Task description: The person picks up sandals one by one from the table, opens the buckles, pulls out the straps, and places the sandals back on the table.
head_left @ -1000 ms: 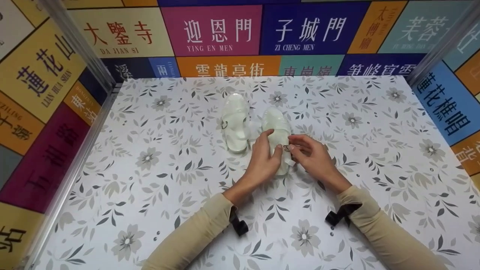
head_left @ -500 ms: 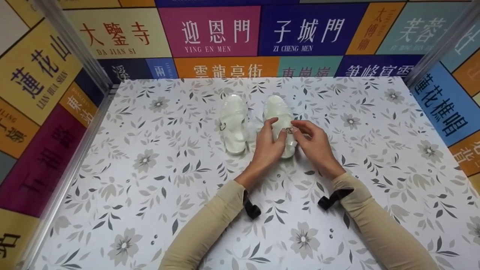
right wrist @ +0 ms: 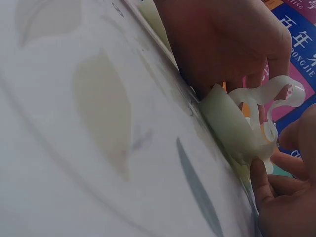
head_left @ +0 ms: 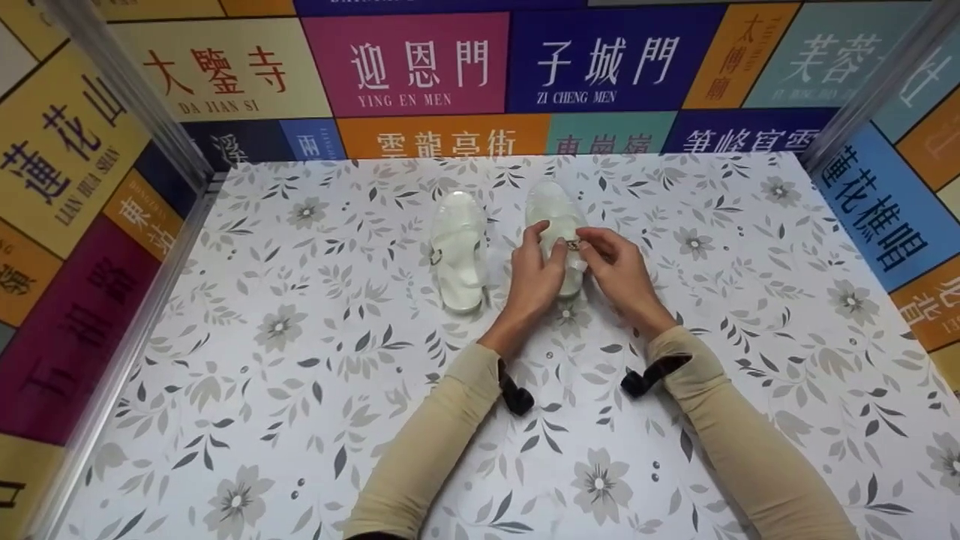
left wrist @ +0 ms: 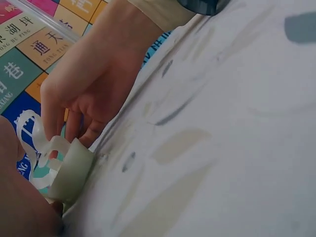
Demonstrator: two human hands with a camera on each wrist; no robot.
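A pair of pale green sandals lies on a floral tabletop. My left hand (head_left: 537,270) lies across the right-hand sandal (head_left: 553,201), its thumb and fingers gripping the strap area. From the other side my right hand (head_left: 621,271) pinches the strap by a small metal buckle (head_left: 573,245). Looped strap ends (left wrist: 34,133) stand up above the heel in the left wrist view. In the right wrist view, the sandal's heel (right wrist: 228,121) sits low at the table, between both hands. The hands cover much of the sandal's middle.
The other sandal (head_left: 459,277) lies to the left, toe pointing away, with its own buckle (head_left: 436,257) on the outer side. Colourful lettered panels (head_left: 420,64) rise behind and beside the floral tabletop (head_left: 315,435).
Both hands have moved the right-hand sandal farther away across the table, up beside the other one. The grip near its buckle looks much the same. The other sandal stays put.
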